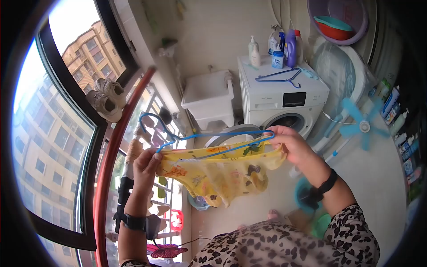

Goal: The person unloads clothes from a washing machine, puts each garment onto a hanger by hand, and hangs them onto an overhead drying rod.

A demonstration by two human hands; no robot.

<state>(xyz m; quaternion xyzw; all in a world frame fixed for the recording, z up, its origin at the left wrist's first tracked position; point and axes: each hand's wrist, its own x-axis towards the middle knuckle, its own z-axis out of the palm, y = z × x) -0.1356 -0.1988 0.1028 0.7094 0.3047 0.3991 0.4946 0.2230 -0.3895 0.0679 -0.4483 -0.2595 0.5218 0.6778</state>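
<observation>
A blue clothes hanger point(209, 134) spans the space between my two hands, its hook curling up at the left. Around its lower bar hangs a yellow garment point(222, 178) with a colourful print; which piece of clothing it is, I cannot tell. My left hand point(146, 163) is closed on the garment's left edge and the hanger's end, thumb on top. At the other side, my right hand point(289, 142) pinches the hanger's right end together with the cloth. Both hands hold it in front of my body, above the floor.
Behind stands a white washing machine point(267, 95) with its door open; bottles and another blue hanger point(279, 77) lie on top. Left of it is a white sink point(207, 91). A red rail point(120, 147) runs along the window, with shoes point(106, 100) beside it. A blue fan point(364, 127) stands right.
</observation>
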